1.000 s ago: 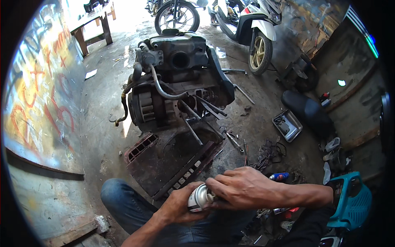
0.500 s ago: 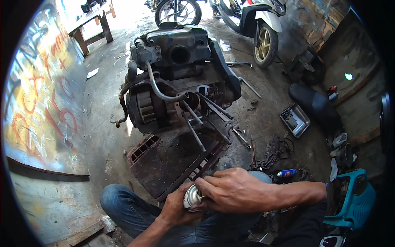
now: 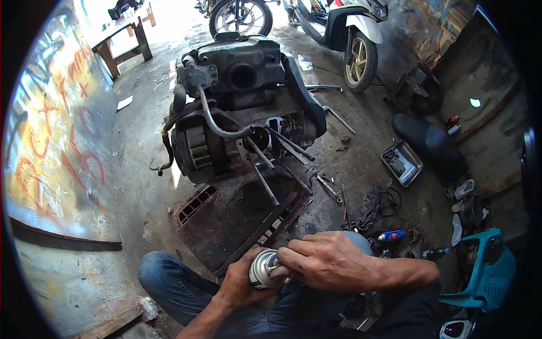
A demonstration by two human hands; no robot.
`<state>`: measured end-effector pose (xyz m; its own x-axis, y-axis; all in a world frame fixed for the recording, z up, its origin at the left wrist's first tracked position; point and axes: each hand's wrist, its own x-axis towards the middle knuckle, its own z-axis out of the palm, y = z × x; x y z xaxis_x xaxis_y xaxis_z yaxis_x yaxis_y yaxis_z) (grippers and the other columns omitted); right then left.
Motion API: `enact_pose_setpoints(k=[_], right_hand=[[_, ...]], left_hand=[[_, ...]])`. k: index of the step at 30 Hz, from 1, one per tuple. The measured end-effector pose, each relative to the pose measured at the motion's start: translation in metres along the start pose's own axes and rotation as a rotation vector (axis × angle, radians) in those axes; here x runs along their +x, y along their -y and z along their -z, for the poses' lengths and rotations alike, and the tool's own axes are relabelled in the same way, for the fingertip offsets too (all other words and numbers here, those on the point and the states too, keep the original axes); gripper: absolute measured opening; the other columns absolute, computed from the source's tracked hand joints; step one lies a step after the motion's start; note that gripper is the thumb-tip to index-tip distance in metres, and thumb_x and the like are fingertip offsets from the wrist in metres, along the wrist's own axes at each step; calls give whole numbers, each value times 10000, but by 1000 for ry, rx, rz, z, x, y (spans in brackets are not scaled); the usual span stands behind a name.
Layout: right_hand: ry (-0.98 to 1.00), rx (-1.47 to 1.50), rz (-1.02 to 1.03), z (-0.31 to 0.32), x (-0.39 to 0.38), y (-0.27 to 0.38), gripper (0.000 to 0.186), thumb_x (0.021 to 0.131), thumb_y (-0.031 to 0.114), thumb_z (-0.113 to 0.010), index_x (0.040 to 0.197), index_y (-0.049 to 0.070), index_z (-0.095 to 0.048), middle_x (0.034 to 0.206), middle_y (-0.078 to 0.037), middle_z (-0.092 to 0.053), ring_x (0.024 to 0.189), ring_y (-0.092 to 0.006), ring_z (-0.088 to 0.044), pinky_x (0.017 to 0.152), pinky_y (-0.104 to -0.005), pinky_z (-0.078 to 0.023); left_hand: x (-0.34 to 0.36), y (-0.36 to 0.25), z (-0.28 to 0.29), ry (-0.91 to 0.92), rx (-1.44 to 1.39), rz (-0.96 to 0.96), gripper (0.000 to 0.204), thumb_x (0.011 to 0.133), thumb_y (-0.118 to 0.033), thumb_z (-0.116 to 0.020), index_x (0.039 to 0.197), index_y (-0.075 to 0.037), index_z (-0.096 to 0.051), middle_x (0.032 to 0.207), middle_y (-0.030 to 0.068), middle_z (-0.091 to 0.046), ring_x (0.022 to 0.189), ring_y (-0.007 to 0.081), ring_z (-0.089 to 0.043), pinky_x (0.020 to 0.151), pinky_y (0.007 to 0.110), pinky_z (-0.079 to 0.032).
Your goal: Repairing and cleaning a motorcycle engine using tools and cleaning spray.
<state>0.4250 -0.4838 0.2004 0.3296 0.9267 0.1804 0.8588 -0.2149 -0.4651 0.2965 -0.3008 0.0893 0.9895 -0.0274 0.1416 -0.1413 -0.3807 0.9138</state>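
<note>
My left hand [image 3: 239, 282] is wrapped around a silver aerosol can [image 3: 259, 273] held low over my lap, its top turned up toward me. My right hand [image 3: 320, 259] is closed over the can's top, fingertips on the small fitting at its centre; part of that fitting is hidden by the fingers. Beyond my hands lies a dark, dirty panel [image 3: 220, 231] with a slotted edge. Behind it sits a partly dismantled engine [image 3: 243, 73] with a curved metal pipe [image 3: 223, 130] and several long studs [image 3: 267, 186] pointing toward me.
Wrenches [image 3: 327, 189], a metal tray [image 3: 402, 164], a blue spray can [image 3: 391, 235] and a black seat [image 3: 426, 141] lie to the right, near a teal plastic chair [image 3: 483, 271]. A painted wall [image 3: 62, 141] runs along the left. A scooter [image 3: 358, 59] and a wooden table [image 3: 118, 39] stand behind.
The can has shifted slightly left and its top now faces me more, with both hands still on it. The whole view has moved a little.
</note>
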Motion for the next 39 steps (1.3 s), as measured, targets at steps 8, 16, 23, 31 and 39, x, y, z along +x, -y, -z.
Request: enact_pose_setpoints(k=[8, 16, 23, 31, 39], right_hand=[[-79, -13, -1, 32, -1, 7, 353, 864, 378, -709, 1007, 61, -646, 843, -76, -610, 799, -225, -647, 683, -348, -532], [-625, 552, -580, -2, -93, -26, 388, 1018, 321, -487, 1070, -12, -678, 1107, -130, -657, 1030, -252, -638, 896, -360, -501], [-909, 589, -708, -50, -111, -10, 495, 1023, 357, -374, 1151, -15, -675, 1185, -184, -660, 1164, -294, -598, 1025, -416, -433], [-1029, 305, -691, -53, -114, -4, 377, 993, 319, -482, 1090, 6, -668, 1097, -182, -657, 1037, -309, -640, 955, -431, -485], [-883, 405, -355, -82, -57, 67, 384, 935, 265, -658, 1219, 12, -603, 1107, -182, -603, 934, -377, -634, 859, -433, -531]], left_hand=[[6, -1, -1, -23, -26, -104, 857, 642, -283, -923, 1308, -71, -427, 1159, 173, -640, 1025, 333, -682, 871, 424, -566], [-12, 13, -20, -99, -169, -56, 872, 684, -304, -902, 1315, -3, -380, 1237, 205, -536, 1138, 329, -591, 983, 427, -477], [-28, 23, -15, -197, -41, -96, 847, 796, -328, -760, 1387, -1, -249, 1198, 173, -533, 1078, 228, -573, 945, 388, -474], [-20, 1, -31, -345, 83, 33, 875, 625, -269, -935, 1195, -51, -307, 1172, 163, -451, 1075, 283, -503, 919, 434, -418], [-15, -1, -63, -250, 118, 13, 947, 578, -289, -964, 1180, -46, -274, 1134, 183, -457, 1038, 282, -520, 875, 425, -441]])
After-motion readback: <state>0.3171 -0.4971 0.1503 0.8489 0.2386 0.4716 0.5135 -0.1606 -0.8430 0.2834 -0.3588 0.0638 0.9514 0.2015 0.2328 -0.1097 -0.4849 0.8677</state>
